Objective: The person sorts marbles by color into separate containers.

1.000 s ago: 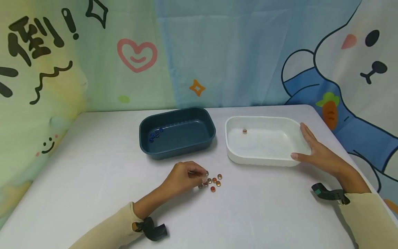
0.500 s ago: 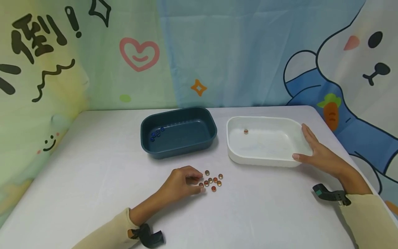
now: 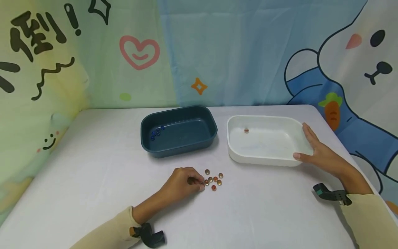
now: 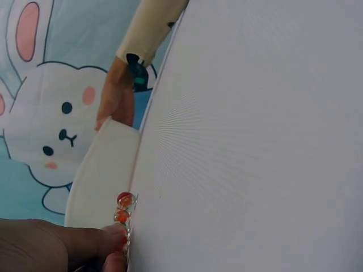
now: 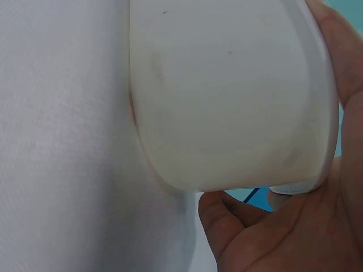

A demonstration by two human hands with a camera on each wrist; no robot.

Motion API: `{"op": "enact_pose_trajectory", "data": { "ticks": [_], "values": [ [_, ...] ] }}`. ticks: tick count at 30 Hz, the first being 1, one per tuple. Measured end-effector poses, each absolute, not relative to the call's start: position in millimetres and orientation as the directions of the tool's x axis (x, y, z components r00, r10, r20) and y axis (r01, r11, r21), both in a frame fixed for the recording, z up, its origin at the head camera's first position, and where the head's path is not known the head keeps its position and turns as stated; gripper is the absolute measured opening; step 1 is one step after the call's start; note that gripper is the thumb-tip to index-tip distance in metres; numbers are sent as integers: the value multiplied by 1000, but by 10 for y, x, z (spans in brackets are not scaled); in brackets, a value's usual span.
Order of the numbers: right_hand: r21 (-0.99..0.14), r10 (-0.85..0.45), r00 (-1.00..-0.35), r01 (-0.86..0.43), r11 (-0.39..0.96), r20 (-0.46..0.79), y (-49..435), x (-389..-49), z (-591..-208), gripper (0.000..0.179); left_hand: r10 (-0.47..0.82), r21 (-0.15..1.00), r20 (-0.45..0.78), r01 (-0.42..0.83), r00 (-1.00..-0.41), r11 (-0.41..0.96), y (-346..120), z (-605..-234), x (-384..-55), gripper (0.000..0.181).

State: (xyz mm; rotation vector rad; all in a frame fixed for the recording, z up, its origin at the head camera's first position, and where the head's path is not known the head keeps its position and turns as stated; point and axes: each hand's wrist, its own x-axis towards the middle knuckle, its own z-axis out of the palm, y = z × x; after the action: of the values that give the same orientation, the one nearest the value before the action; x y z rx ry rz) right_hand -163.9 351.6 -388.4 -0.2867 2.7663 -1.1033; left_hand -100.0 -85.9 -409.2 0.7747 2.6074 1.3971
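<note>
My left hand [image 3: 183, 183] pinches a glass marble [image 3: 202, 183] between thumb and forefinger at the left end of a loose group of marbles. The fingertips mostly cover that one. Beside it several clear marbles with orange and amber swirls [image 3: 214, 188] lie on the table. In the left wrist view, orange-swirled marbles [image 4: 123, 201] line up past the thumb tip. My right hand [image 3: 323, 155] holds the right end of a white plastic tub [image 3: 264, 161], thumb at its front corner and fingers along its side. A single orange-tinted marble [image 3: 246, 130] sits inside.
A dark teal tub [image 3: 177, 150] stands left of the white one, with several blue marbles [image 3: 158, 131] toward its left end. Both rest on a white-covered table [image 3: 93, 166]. A printed cloth [image 3: 230, 52] hangs behind the table.
The left hand first let go of a marble at the back of the group, spread its fingers, then closed them on the leftmost one. The right hand stays on the white tub.
</note>
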Motion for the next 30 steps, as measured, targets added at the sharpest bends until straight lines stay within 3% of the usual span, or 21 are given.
{"op": "enact_pose_trajectory", "data": {
  "ticks": [4,12,30],
  "values": [
    [-696,-234,-970,-126,707,-63,3511,-1628,-3893,103,473,783,160,403,-866,473,-860,-4080,-994,8],
    [-690,-229,-972,-123,713,-62,3500,-1616,-3892,103,437,818,128,344,-891,461,-887,-4016,-981,8],
    [-695,-216,-974,-105,711,-73,3487,-1640,-3891,104,450,884,128,308,-884,352,-835,-3839,-1066,12]
  ]
}}
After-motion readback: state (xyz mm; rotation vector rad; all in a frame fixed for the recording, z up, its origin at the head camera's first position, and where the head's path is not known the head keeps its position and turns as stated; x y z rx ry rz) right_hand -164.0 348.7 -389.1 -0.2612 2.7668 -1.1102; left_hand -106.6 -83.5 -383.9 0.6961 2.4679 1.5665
